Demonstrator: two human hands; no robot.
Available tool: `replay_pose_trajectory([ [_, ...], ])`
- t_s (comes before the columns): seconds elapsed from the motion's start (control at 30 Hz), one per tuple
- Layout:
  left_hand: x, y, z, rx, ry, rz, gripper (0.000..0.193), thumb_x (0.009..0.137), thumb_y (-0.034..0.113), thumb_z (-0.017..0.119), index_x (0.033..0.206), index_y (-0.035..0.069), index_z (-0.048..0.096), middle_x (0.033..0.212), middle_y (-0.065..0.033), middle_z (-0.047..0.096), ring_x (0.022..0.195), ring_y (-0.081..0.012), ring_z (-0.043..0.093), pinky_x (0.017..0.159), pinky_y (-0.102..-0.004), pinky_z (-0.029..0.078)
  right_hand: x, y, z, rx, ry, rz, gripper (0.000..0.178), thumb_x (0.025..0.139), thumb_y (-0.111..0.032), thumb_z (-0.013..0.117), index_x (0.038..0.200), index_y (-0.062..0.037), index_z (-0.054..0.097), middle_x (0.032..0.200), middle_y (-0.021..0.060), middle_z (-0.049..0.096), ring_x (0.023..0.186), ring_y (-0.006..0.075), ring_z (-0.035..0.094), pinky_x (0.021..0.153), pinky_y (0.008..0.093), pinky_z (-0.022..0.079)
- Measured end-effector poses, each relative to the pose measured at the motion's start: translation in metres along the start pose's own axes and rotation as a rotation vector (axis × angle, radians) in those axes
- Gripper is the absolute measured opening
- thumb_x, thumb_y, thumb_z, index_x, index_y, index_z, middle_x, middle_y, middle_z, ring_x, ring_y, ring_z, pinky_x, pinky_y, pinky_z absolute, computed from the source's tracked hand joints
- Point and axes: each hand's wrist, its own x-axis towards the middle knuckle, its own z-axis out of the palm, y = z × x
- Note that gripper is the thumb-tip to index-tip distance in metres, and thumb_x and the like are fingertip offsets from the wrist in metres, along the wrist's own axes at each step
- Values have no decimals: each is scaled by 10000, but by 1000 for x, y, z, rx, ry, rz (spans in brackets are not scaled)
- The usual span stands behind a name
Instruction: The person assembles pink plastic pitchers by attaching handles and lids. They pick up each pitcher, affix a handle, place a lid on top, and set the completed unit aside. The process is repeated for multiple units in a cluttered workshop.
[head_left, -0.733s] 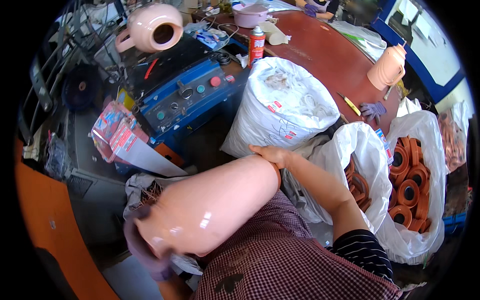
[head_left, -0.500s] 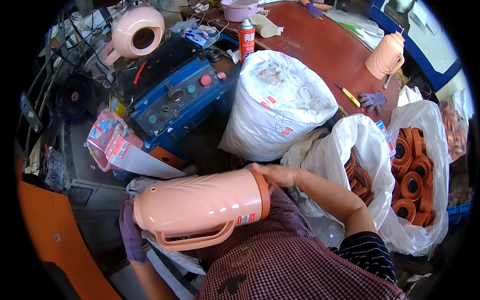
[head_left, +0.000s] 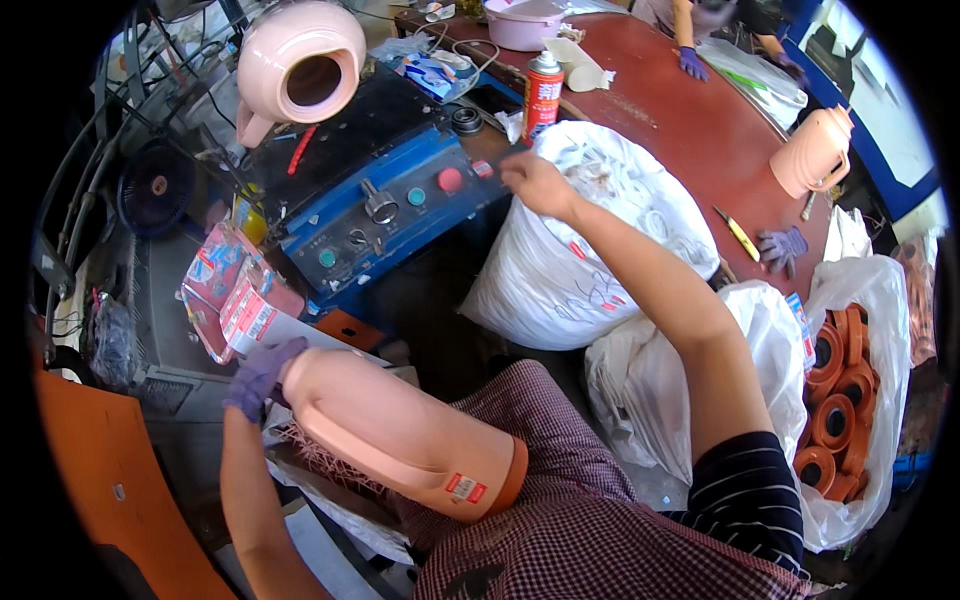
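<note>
the gloved left hand (head_left: 262,372) still grips the end of the pink flask body (head_left: 400,435), now lying across the lap. the bare right hand (head_left: 533,182) has let go of it and reached out to the big white bag (head_left: 590,250), fingers curled, apparently pinching something small i cannot make out, so a part is likely being fetched.

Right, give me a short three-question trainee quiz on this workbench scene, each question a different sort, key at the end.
1. True or false: the left hand, in a purple glove, grips the end of the pink flask body lying across the lap.
2. Multiple choice: the bare right hand reaches over which thing? A) the bag of orange rings B) the big white sack C) the black fan
3. Fill in: the spray can standing at the edge of the red table is mostly ____ in colour.

Key: 1 true; 2 B; 3 red.
</note>
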Motion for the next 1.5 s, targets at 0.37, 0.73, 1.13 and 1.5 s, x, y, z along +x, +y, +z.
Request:
replay_pose_trajectory([
  [0.37, 78, -33, -18, 1000, -195, 471, 404, 934, 89, 455, 1316, 202, 529, 1189, -144, 634, 984, -344, 654, 869, -386, 520, 157, 127, 46, -348, 263, 411, 276, 879, -143, 496, 970, -6, 718, 1005, 249, 682, 963, 371, 670, 829, 395, 539],
  [0.73, 88, -15, 9, 882, -117, 188, 497, 915, 471, 525, 1203, 81, 635, 1172, -114, 658, 1092, -230, 612, 980, -330, 435, -104, 3, -16, 676, 162, 344, 318, 847, 19, 652, 1154, 43, 572, 883, 55, 647, 747, 101, 594, 654, 240, 469],
  [1.13, 96, -32, 9, 963, -385, 896, 1161, 329, 144, 927, 1391, 186, 458, 1324, -23, 527, 1297, -187, 420, 1115, -347, 324, -315, -148, 21, 226, 53, -139, 326, 711, 97, 652, 1009, -27, 699, 810, 99, 622, 705, 227, 607, 619, 308, 491],
  [1.5, 28, 25, 47, 1337, -413, 696, 1100, 375, 213, 909, 1354, 145, 413, 1303, -54, 502, 1219, -204, 512, 1062, -318, 388, -334, -191, 39, -288, -414, -573, 430, 738, -142, 583, 1122, 49, 622, 856, 54, 518, 820, 203, 535, 754, 368, 463],
])
